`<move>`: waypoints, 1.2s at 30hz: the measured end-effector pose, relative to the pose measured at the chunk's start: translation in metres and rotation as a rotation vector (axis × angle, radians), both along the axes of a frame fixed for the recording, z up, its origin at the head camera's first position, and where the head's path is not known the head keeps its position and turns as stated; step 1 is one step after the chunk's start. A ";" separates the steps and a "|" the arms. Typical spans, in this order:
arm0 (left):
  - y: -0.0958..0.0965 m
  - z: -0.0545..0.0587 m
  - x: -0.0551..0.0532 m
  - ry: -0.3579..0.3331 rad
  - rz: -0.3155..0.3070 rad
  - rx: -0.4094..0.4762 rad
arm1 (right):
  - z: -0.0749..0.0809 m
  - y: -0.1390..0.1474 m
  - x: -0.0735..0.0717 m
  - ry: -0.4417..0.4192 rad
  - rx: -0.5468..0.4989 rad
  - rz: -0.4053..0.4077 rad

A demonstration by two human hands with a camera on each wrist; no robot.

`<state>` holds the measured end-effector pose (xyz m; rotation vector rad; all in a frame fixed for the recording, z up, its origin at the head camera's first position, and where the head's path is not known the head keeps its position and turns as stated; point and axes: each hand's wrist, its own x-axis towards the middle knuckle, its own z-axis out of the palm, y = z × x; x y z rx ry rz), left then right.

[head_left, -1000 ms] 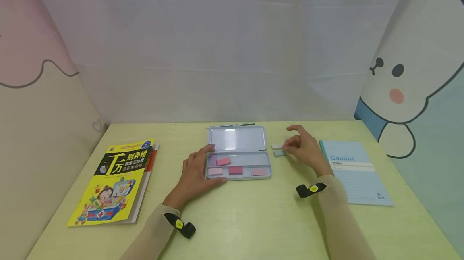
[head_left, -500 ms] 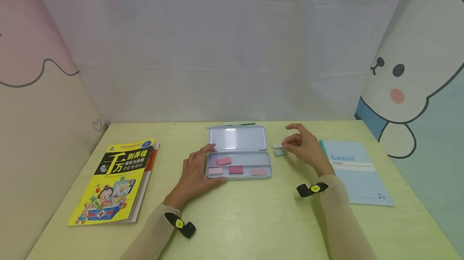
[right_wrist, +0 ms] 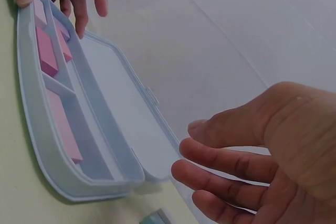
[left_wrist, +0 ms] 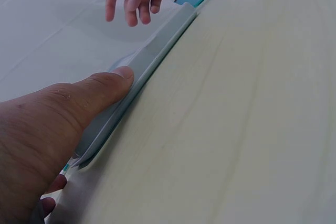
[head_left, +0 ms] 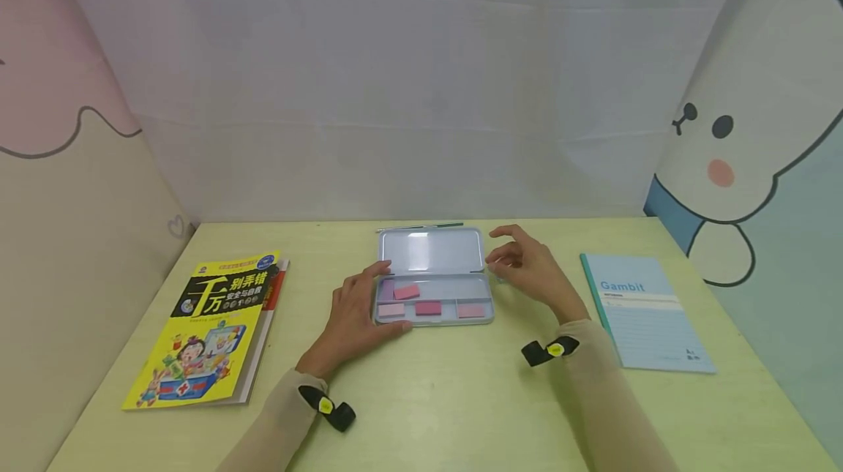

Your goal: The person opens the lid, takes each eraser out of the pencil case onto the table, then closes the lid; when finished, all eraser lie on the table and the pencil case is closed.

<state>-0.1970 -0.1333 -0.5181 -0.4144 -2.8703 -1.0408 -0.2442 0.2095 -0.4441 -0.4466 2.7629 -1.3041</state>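
Note:
A flat light-blue hinged case [head_left: 441,324] lies opened on the table, its lid [head_left: 431,252] folded back. Inside its compartments sit several small pink and purple blocks, such as the dark pink block [right_wrist: 46,51]. My left hand [head_left: 358,311] grips the case's left end, with the thumb on the front rim and fingers around the back. Just off the case's right end is my right hand [head_left: 530,271], its thumb close against the index fingertip. Whether a small block is pinched there I cannot tell. Beneath that hand a grey-green block [right_wrist: 152,219] rests on the table, mostly hidden in the head view.
Behind the case lies a thin brush-like stick [head_left: 421,227]. A yellow picture book [head_left: 204,333] rests on another book at the left. On the right is a light-blue notebook [head_left: 645,311]. A white sheet [head_left: 421,91] hangs behind the table.
My right hand has moved left, from beside the white and grey-green blocks to the case's right end, and now covers the blocks' spot. The left hand and case have stayed put.

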 end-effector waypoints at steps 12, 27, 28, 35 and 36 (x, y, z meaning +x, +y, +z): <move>0.000 0.001 -0.001 -0.008 0.005 -0.003 | -0.006 -0.045 0.013 0.004 -0.038 0.159; 0.000 0.002 -0.002 -0.008 -0.020 0.023 | -0.017 -0.079 0.020 0.013 -0.036 0.210; 0.000 0.002 -0.002 -0.005 -0.022 0.023 | -0.017 -0.082 0.020 0.009 -0.037 0.219; -0.001 -0.001 -0.002 0.003 -0.018 0.021 | -0.019 -0.102 0.013 0.018 0.018 0.314; -0.001 0.000 -0.002 0.004 -0.017 0.023 | -0.019 -0.104 0.013 0.019 0.027 0.319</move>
